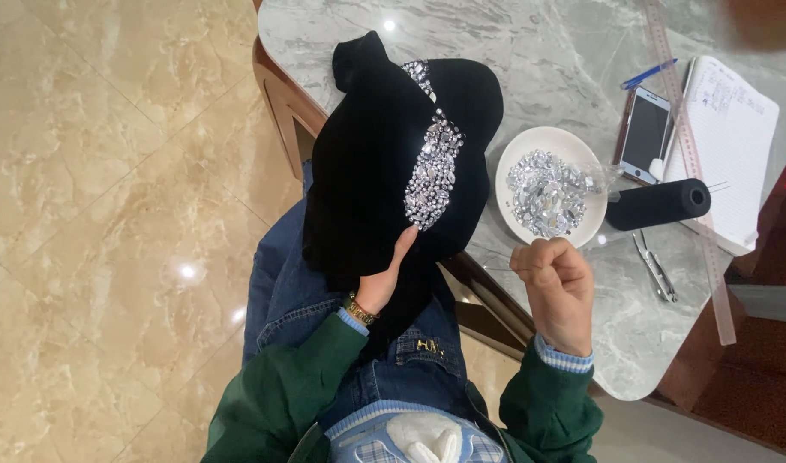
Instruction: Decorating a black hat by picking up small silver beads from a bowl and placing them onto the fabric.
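Fingers of your right hand (558,287) curl shut at centre-right of the frame, seemingly pinching a fine thread, though I cannot tell for sure. Your left hand (384,279) grips the black fabric (367,163) from beneath, thumb up near the rhinestone band (432,167) at upper centre. Pull evenly and keep the cloth taut. The white dish of stones (547,184) sits just right of it.

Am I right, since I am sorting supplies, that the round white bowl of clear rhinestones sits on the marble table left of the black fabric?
No. The head view shows the round white bowl right of the black fabric, on the marble table.
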